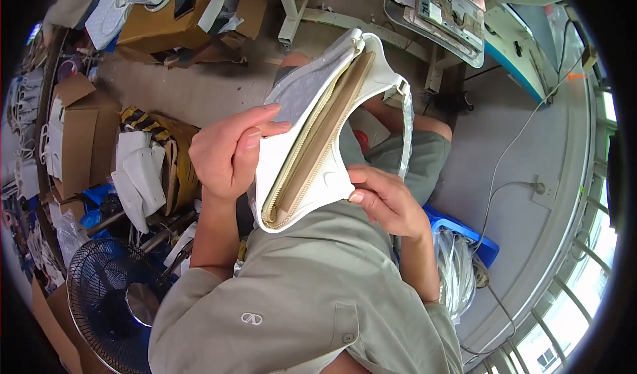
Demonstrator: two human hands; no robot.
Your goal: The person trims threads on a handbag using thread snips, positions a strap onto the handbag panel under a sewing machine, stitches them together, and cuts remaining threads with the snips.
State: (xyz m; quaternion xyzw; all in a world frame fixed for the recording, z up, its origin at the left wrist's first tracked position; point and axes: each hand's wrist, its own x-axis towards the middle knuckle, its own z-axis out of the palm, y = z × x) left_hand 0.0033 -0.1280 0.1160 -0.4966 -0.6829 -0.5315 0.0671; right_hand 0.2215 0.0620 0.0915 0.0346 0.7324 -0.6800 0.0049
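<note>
A white handbag (269,165) is held up in front of my chest, its long zipper undone so that the beige lining shows. My left hand (229,149) grips the bag's left side, thumb and fingers pinching the wall. On the other side, my right hand (388,200) pinches a pointed corner of the white edge between thumb and fingers. A strap wrapped in clear film (407,132) hangs from the metal ring at the bag's upper right. Grey patterned material or film covers part of its left face.
At left stand an open cardboard box (89,135), white bags (139,175) and a black fan (109,301). A sewing machine bed (441,19) is at upper right. A blue crate (488,248) with clear plastic bags (454,274) sits at right, near a cable along the wall.
</note>
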